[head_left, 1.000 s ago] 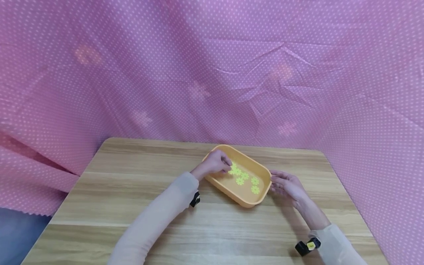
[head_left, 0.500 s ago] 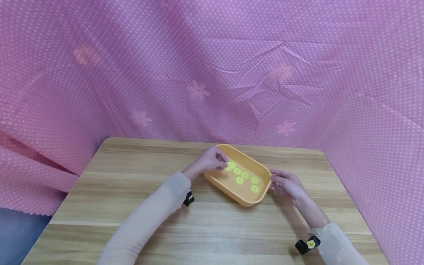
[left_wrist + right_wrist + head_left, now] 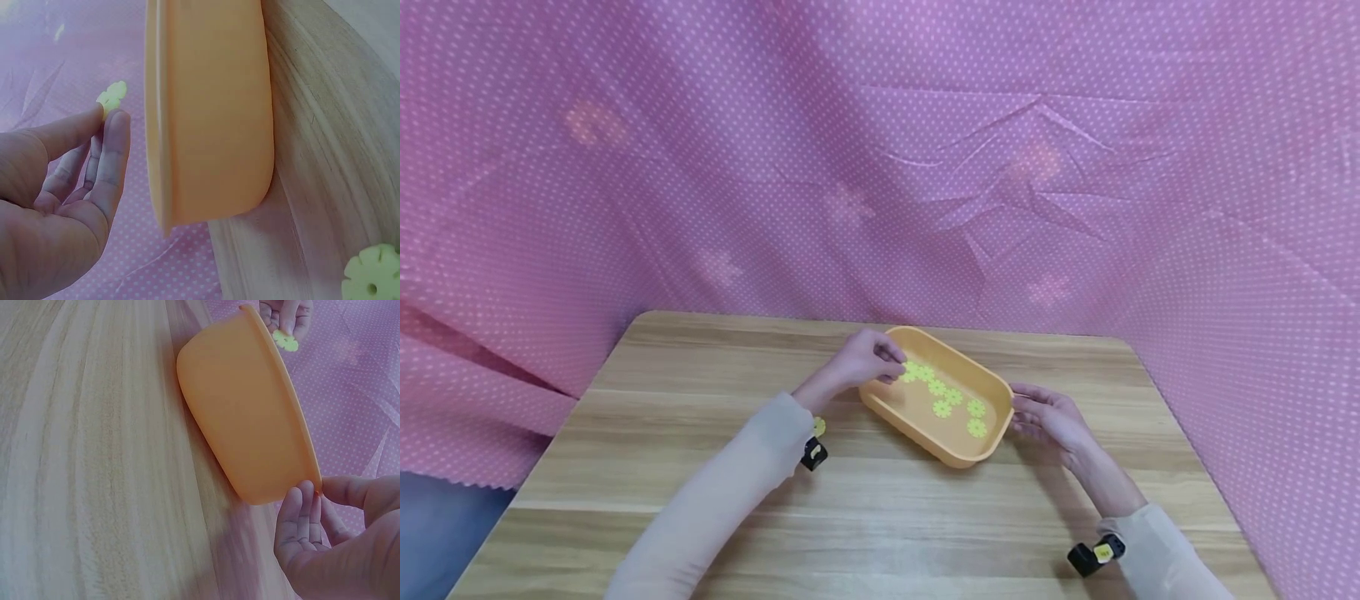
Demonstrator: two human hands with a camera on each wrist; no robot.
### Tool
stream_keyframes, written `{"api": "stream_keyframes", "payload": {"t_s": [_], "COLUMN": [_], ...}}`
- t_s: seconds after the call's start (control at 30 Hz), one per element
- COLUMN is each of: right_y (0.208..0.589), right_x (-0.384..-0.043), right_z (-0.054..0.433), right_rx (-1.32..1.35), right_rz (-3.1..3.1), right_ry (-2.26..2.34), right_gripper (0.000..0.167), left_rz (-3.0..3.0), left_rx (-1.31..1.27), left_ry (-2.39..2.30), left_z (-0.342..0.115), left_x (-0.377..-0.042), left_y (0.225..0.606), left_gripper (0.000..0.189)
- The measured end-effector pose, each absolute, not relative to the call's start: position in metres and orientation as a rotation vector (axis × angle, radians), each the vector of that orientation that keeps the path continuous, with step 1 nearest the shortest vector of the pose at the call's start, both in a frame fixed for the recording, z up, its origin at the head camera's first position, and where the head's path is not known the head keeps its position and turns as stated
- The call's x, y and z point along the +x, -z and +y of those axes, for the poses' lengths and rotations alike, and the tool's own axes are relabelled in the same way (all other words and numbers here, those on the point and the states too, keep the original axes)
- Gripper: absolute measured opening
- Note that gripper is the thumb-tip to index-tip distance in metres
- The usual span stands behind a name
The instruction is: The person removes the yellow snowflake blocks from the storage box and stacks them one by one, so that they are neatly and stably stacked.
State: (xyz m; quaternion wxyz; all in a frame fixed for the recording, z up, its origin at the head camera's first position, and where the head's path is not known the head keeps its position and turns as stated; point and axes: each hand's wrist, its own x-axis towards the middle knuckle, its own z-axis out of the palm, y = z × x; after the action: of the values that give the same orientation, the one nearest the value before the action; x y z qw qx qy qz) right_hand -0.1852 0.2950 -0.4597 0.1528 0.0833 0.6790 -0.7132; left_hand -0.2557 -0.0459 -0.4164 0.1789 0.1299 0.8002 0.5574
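Wooden table (image 3: pixel 880 533) below, left grip (image 3: pixel 862 358) pinches yellow flower (image 3: pixel 114 95), right grip (image 3: pixel 1054 423) pinches orange tray (image 3: pixel 247 409).

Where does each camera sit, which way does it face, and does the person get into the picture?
Head: worn on the head, facing forward and down at the table, tray and cloth; left hand, right hand and sleeves show.
Left wrist: worn there, looking past the left hand, which pinches a flower, at the tray's outer side; no right hand shows.
Right wrist: worn there, facing the tray's outer side; the right hand grips its rim, the left hand shows at the top.
Both wrist views share the tray, left hand and flower.
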Motion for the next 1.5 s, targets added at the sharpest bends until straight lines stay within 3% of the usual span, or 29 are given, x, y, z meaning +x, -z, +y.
{"api": "stream_keyframes", "payload": {"t_s": [0.4, 1.5], "right_y": [0.458, 0.458], "right_x": [-0.185, -0.181], "right_z": [0.294, 0.292], "right_rx": [0.259, 0.250], "right_rz": [1.955, 1.971], "right_ry": [2.043, 2.017], "right_gripper": [0.047, 0.058], "left_rz": [2.237, 2.328], "left_rx": [0.364, 0.384], "left_ry": [-1.624, -1.549], "left_z": [-0.063, -0.133], "left_x": [-0.244, -0.222], "left_y": [0.406, 0.404], "left_gripper": [0.016, 0.019]}}
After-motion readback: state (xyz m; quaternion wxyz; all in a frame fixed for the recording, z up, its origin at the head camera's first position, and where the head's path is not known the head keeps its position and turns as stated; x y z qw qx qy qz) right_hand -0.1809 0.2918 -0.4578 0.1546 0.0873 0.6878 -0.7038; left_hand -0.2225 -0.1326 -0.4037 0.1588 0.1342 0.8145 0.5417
